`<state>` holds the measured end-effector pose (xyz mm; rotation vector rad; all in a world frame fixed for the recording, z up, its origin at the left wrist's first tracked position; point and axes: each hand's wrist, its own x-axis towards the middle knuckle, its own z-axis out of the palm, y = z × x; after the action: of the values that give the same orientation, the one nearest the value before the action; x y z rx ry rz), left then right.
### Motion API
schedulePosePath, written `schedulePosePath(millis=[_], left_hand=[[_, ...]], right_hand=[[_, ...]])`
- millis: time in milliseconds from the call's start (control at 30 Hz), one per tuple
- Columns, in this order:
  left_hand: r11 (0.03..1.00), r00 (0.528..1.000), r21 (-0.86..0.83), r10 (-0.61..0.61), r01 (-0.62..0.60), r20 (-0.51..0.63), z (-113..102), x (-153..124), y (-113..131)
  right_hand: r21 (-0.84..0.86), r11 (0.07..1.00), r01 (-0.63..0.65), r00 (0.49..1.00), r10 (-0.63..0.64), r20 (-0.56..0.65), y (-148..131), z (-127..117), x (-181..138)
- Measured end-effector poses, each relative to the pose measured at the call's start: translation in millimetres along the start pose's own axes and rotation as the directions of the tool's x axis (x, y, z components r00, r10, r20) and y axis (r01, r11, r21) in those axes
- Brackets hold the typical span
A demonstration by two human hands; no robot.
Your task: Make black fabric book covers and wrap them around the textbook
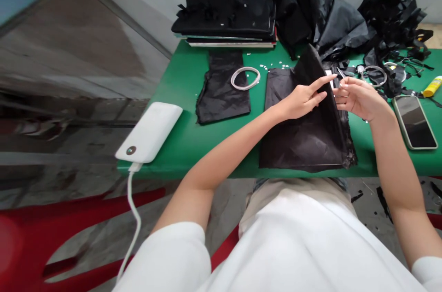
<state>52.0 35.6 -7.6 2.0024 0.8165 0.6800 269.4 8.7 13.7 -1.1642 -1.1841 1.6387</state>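
A stack of black fabric pieces [300, 144] lies in front of me at the table's near edge, its top layer lifted into a standing flap. My left hand [305, 97] grips this flap, with the index finger stretched across its edge. Close to those fingertips, my right hand [361, 98] is closed in a pinch beside the flap's right side. A thin silvery pointed tip shows above its fingers; what it belongs to is mostly hidden. Behind the flap's edge, a small white strip [329, 79] is partly visible.
Another black fabric piece [224, 94] lies left, under a whitish ring [245, 78]. A white power bank [149, 132] with a cable sits at the left edge. On the right are a phone [415, 122] and yellow tube [432, 86]. Black fabric piles [228, 11] line the back.
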Motion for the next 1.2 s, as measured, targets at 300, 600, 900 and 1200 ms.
schedulePosePath(millis=[300, 600, 900, 1200], left_hand=[[0.975, 0.97, -0.134, -0.198, 0.18, -0.139, -13.8, -7.7, 0.1], [0.901, 0.961, -0.339, -0.274, 0.269, 0.036, -35.6, -30.8, -22.6], [0.871, 0.969, -0.44, -0.145, 0.22, 0.197, -50.2, -36.5, -39.1], [0.927, 0.974, -0.331, -0.116, 0.176, 0.193, -55.2, -33.2, -40.4]], right_hand=[[0.055, 0.998, 0.025, 0.999, -0.028, 0.043, 3.9, 26.6, -1.5], [-0.073, 0.99, 0.125, 0.991, -0.12, 0.063, 10.6, 48.7, 9.7], [-0.264, 0.964, 0.029, 0.999, -0.034, -0.013, 3.7, 66.7, 32.5], [-0.629, 0.741, 0.236, 0.964, -0.262, 0.052, 20.4, 67.0, 24.4]])
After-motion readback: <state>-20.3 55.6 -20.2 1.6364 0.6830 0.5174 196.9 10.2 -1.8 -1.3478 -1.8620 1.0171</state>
